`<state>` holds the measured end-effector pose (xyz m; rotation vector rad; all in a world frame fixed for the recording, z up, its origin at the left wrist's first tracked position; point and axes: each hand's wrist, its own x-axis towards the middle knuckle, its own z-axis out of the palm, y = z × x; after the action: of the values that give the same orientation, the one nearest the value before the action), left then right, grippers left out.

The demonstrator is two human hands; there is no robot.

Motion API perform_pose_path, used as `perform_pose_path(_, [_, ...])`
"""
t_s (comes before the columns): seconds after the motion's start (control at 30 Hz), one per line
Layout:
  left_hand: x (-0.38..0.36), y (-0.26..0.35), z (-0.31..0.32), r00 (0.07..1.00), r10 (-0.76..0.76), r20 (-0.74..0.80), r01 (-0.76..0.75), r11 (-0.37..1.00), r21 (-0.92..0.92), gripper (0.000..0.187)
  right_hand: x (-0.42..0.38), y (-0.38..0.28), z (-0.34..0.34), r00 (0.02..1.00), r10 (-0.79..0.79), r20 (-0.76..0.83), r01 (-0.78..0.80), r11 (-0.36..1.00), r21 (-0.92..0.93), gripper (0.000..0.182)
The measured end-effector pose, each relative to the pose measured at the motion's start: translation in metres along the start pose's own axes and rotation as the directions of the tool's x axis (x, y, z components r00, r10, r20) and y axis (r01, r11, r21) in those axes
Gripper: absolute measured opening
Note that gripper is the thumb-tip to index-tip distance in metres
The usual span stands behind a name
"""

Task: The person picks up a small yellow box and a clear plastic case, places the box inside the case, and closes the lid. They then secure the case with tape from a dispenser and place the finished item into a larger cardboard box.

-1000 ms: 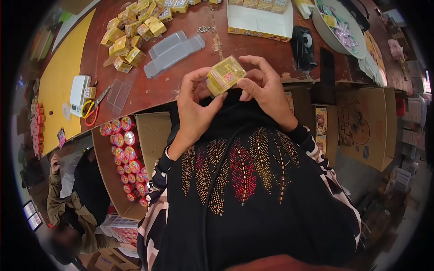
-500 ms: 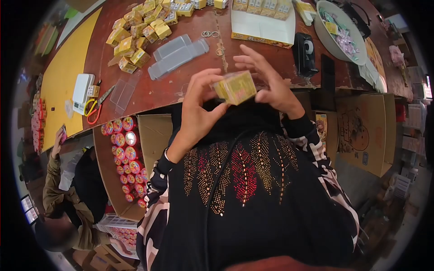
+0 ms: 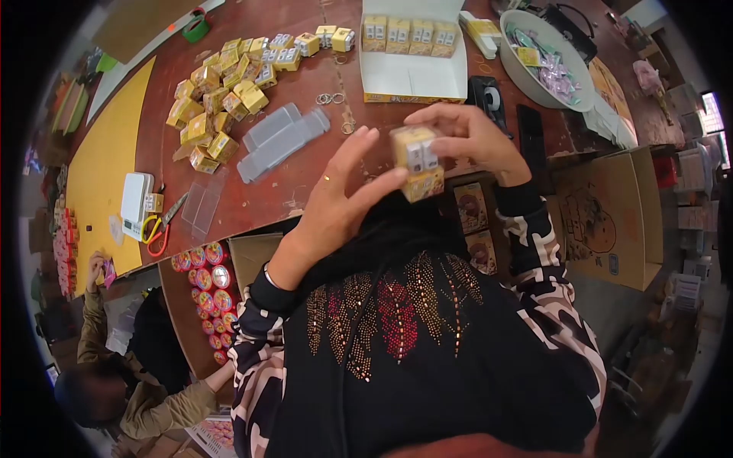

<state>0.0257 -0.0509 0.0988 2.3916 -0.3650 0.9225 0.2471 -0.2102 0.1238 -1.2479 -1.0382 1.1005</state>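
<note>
A small yellow box (image 3: 422,185) with white printed panels is in front of my chest, just off the table's near edge and slightly blurred. My right hand (image 3: 475,143) grips it from the right, with the fingers over its upper part. To its left, my left hand (image 3: 330,200) has its fingers stretched apart, the thumb tip right at the box's side. Beyond my hands, a white display tray (image 3: 412,82) holds a row of similar boxes along its back. Flat clear plastic sleeves (image 3: 284,141) and a heap of small yellow boxes (image 3: 217,103) lie on the table to the left.
Metal rings (image 3: 330,98), scissors (image 3: 158,233) and a small scale (image 3: 137,204) lie on the table. A tape dispenser (image 3: 486,101) and a basin (image 3: 534,69) of small packets stand right. Below left is a carton (image 3: 183,313) of red tubs, beside a co-worker (image 3: 164,408).
The box has been turned, showing its white printed panels. My left fingers have come off it, while my right hand has closed on it. A co-worker's arm now reaches toward the carton.
</note>
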Motion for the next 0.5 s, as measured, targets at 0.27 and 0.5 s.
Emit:
perform_pose_path(0.27, [0.026,-0.094,0.019,0.884,-0.467,-0.005,0.464,0.88,-0.099,0.074,0.058,-0.015,-0.082,0.869,-0.335,-0.365,-0.051,0.674,-0.737,0.047])
perform_pose_path(0.5, [0.064,-0.193,0.07,0.715,-0.697,0.06,0.654,0.636,-0.41,0.079,0.154,0.033,-0.097,0.868,-0.449,-0.211,0.088,0.558,-0.825,0.044])
